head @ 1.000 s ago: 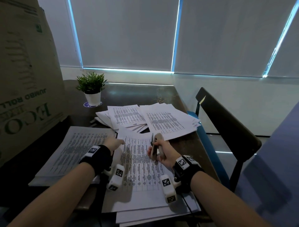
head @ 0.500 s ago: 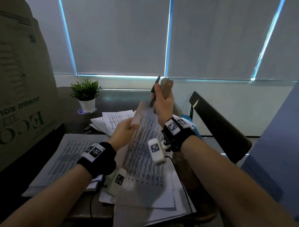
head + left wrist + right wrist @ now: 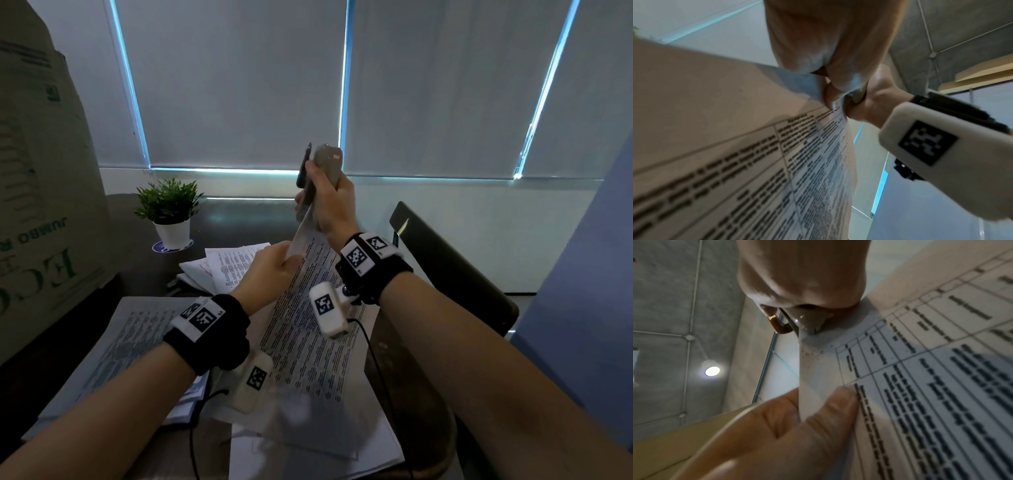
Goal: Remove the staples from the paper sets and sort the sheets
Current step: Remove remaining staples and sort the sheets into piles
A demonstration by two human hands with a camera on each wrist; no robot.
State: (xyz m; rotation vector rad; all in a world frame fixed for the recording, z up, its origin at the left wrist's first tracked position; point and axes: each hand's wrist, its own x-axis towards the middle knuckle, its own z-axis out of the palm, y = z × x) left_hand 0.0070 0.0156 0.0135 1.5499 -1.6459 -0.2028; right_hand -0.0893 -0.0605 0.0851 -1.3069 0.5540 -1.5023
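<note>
Lifting a light, floppy stapled paper set (image 3: 301,329) mid-frame, the left hand (image 3: 270,270) pinches near its corner while the right hand (image 3: 330,202) squeezes a staple remover (image 3: 320,178) there, best gripped beside the staple lest it tear.

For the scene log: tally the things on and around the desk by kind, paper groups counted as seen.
Paper groups: 4 (lifted set, left stack, far pile, sheets beneath)
Staple remover: 1
Potted plant: 1
Cardboard box: 1
Chair: 1
Total: 8
</note>
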